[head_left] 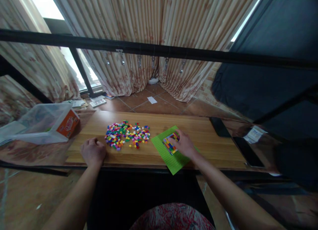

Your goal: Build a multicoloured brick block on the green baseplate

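On the right half of the wooden board, a green baseplate [174,165] lies at an angle. A block of multicoloured toy bricks [170,146] is built up on it. My right hand [185,144] reaches over this block from the right, thumb and fingers drawn together at its upper side; anything between the fingertips is too small to make out. Loose coloured bricks [116,134] are spread in a pile left of the baseplate. Just left of that pile, my left hand [93,152] rests on the wood, curled into a fist, apart from the bricks.
A clear plastic box [42,120] with an orange label stands at the left. A dark phone [220,126] lies at the board's right end, with another dark flat device [248,152] and a white packet [255,134] beyond. A black metal bar [159,48] crosses ahead.
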Available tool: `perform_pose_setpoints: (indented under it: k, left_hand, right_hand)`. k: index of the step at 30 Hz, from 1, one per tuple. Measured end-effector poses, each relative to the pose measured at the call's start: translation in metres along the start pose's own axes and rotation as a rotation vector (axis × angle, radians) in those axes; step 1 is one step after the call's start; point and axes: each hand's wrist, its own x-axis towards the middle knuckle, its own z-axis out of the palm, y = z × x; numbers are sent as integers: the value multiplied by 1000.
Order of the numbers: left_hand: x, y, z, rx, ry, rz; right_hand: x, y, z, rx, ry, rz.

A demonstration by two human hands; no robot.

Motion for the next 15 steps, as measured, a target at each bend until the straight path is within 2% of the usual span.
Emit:
perform_pose_setpoints:
  k: [3,6,12,15]
  left_hand:
    - [-1,0,0,-6,14,-2]
    - [-2,-1,0,-4,26,5]
    - [-2,-3,4,-8,41,11]
    - [-2,-4,5,-4,42,10]
  right_hand:
    - [-18,-7,21,-172,27,-16]
    - [-24,-4,28,-221,52,-45]
    - [6,11,7,-322,-94,-200]
    - [23,19,-1,-371,-122,-282]
